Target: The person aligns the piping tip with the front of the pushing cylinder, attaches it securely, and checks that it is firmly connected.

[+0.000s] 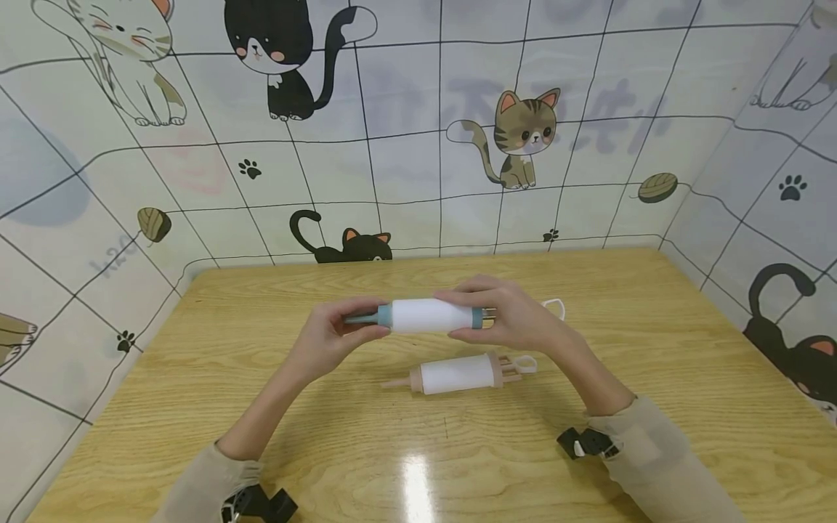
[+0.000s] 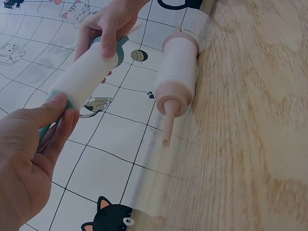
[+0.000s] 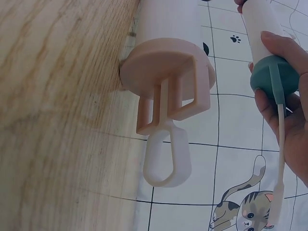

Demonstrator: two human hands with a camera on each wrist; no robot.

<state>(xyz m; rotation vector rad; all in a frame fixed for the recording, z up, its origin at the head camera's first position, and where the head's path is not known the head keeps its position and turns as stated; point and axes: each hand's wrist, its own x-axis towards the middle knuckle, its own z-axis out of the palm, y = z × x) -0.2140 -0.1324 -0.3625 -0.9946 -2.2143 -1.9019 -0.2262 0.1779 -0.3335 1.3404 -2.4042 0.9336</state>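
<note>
In the head view, a syringe with a white barrel and teal ends point(image 1: 428, 316) is held level above the table between both hands. My left hand point(image 1: 333, 334) pinches it at the teal collar on the nozzle end, thumb and fingers on opposite sides. At the other end, my right hand point(image 1: 513, 316) grips the barrel beside the teal collar; a pale pull loop point(image 1: 554, 309) shows past that hand. Nearer me on the table lies a second syringe point(image 1: 458, 374), white with pinkish-beige ends. Its nozzle points left, and its flange point(image 3: 166, 62) and ring handle point(image 3: 167, 159) appear in the right wrist view.
The light wooden table point(image 1: 314, 450) carries the beige-ended syringe. Behind it and at both sides rises a white sheet point(image 1: 418, 167) with cat drawings and grid lines. A black wrist camera sits on each sleeve point(image 1: 654, 450).
</note>
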